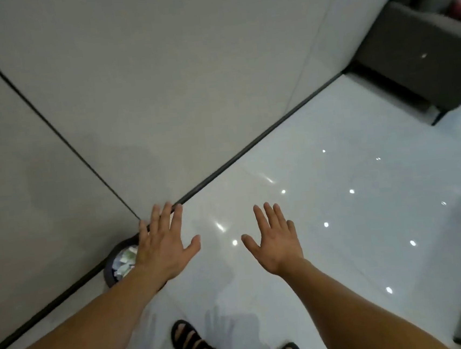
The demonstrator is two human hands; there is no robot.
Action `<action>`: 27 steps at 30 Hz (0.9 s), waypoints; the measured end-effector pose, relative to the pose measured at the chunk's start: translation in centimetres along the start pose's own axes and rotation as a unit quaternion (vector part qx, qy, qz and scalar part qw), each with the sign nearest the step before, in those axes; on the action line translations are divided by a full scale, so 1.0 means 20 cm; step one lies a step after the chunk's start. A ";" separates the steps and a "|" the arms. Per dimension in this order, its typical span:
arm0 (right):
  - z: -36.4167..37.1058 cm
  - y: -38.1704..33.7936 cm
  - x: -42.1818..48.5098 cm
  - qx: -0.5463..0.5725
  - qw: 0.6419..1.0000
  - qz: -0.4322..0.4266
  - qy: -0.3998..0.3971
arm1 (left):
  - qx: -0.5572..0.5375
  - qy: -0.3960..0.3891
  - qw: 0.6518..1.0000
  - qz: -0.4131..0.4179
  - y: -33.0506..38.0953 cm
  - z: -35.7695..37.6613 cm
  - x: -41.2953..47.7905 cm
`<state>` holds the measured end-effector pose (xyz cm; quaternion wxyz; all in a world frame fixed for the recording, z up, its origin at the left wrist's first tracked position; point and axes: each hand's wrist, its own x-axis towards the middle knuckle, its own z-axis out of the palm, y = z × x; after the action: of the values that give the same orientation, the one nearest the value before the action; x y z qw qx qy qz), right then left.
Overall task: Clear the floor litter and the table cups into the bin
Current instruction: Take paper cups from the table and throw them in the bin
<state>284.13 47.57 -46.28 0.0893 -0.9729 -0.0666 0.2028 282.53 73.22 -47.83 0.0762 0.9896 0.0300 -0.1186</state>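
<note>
- Your left hand (164, 245): lower centre-left of the frame, fingers straight and spread, holding nothing, in front of the bin's right side.
- Your right hand (276, 240): lower centre, also spread and empty, above the glossy floor (342, 234).
- Bin (109, 274): dark, round, lower left, by the wall's skirting (249, 147), partly hidden by your left hand and forearm.
- Paper litter (125, 261): crumpled, inside the bin.
- Black sandals (193, 344): bottom edge, on your feet.
- Grey furniture (415, 58): upper right corner.

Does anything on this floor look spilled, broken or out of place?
Nothing stands out. The crumpled paper scraps sit inside the small dark round bin by the wall, and the glossy white floor shows only light reflections.
</note>
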 end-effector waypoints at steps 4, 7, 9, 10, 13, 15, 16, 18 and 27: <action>-0.15 0.45 -0.38 0.033 0.995 0.065 0.067 | 0.024 0.008 0.993 0.118 0.66 -0.10 -0.04; -0.18 0.84 -0.75 0.060 0.984 0.135 0.095 | 0.043 0.015 0.977 0.208 1.22 -0.14 -0.17; -0.17 1.12 -1.03 0.077 0.973 0.189 0.112 | 0.053 0.010 0.963 0.264 1.58 -0.13 -0.31; -0.17 1.25 -1.18 0.084 0.965 0.216 0.120 | 0.057 0.008 0.955 0.291 1.76 -0.13 -0.38; -0.17 1.63 -1.59 0.102 0.938 0.299 0.140 | 0.058 0.005 0.928 0.367 2.25 -0.09 -0.60; -0.16 1.85 -1.82 0.122 0.914 0.355 0.155 | 0.068 -0.001 0.905 0.419 2.54 -0.07 -0.73; -0.16 1.94 -1.93 0.133 0.902 0.378 0.162 | 0.075 -0.002 0.894 0.442 2.67 -0.07 -0.78; -0.15 2.09 -2.10 0.154 0.880 0.414 0.175 | 0.083 -0.001 0.875 0.478 2.91 -0.06 -0.88; -0.17 2.79 -2.54 0.202 0.802 0.521 0.211 | 0.084 -0.024 0.809 0.581 3.90 0.10 -1.05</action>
<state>244.50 -15.85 -34.88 0.1763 -0.8395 0.5137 0.0171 267.71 -5.01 -33.49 0.0477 0.8219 -0.5622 -0.0783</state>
